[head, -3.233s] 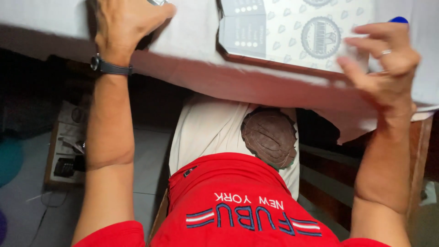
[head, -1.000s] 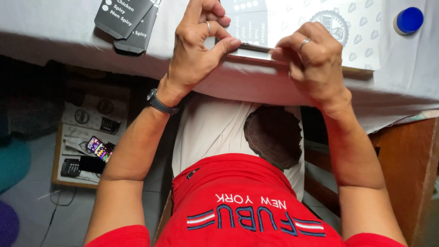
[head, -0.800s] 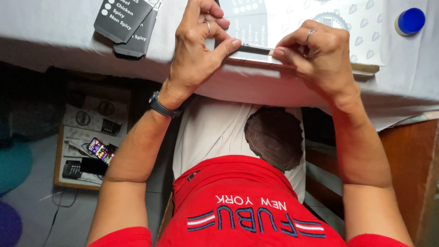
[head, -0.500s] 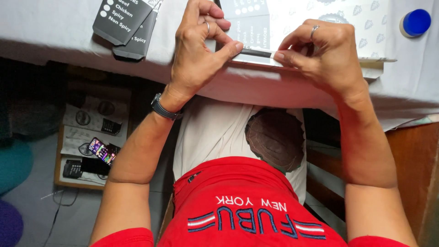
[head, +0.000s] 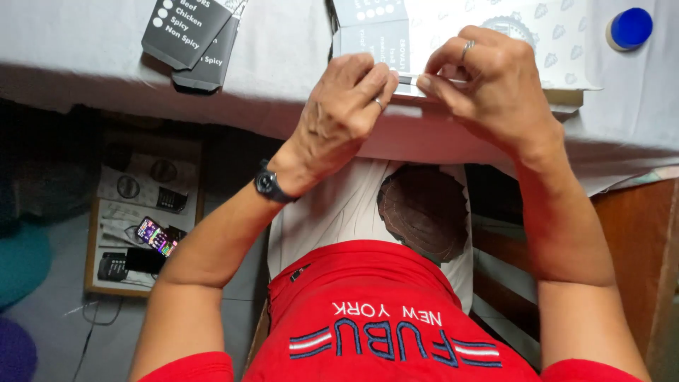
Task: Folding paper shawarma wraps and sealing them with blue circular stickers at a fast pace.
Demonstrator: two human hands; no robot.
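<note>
Item: flat white printed cardboard box blank, at bench near edge. Your left hand and right hand pinch its front flap. Step: folding; next, crease firmly.

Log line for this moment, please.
left hand: pinching flap of flat printed carton | right hand: pinching same flap | blue cap: apart, on table

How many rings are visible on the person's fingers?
2: one ring on a finger of the left hand, one ring on a finger of the right hand. Fingers curled underneath may hide more.
</note>
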